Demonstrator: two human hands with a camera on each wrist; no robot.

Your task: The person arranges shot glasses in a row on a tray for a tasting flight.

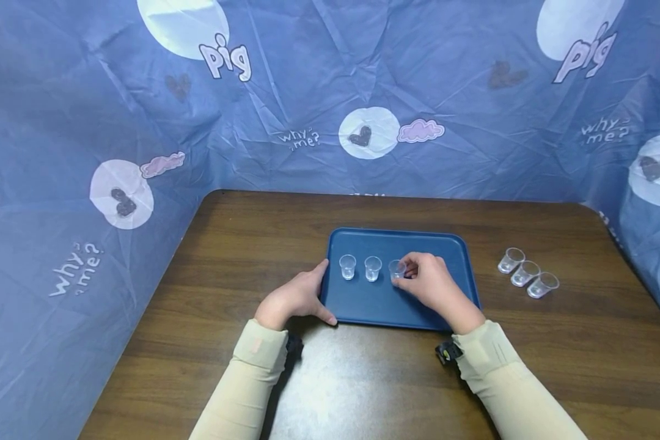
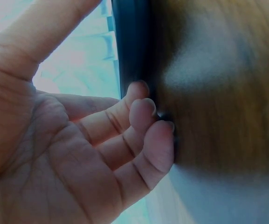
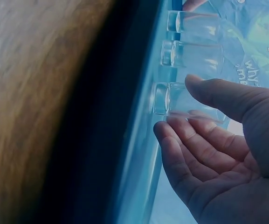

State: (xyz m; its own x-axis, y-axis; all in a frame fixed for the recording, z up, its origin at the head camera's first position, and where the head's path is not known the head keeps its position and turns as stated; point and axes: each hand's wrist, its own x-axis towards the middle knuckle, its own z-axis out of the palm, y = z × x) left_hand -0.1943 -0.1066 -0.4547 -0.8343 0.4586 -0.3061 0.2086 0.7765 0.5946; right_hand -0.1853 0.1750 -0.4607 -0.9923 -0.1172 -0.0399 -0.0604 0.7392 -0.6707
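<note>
Three small clear shot glasses stand upright in a row on a blue tray (image 1: 385, 308): the left shot glass (image 1: 348, 267), the middle shot glass (image 1: 373, 269) and the right shot glass (image 1: 396, 269). My right hand (image 1: 430, 282) holds the right one between thumb and fingers. In the right wrist view, that glass (image 3: 176, 100) has its base at the tray surface. My left hand (image 1: 297, 297) rests at the tray's front left corner, its thumb by the front edge and its forefinger along the left side. The left wrist view shows its other fingers (image 2: 143, 116) bent beside the tray's edge.
Right of the tray, three more clear shot glasses (image 1: 525, 274) stand in a slanting row on the brown wooden table (image 1: 242, 244). A blue printed cloth (image 1: 286, 79) hangs behind the table and along its sides.
</note>
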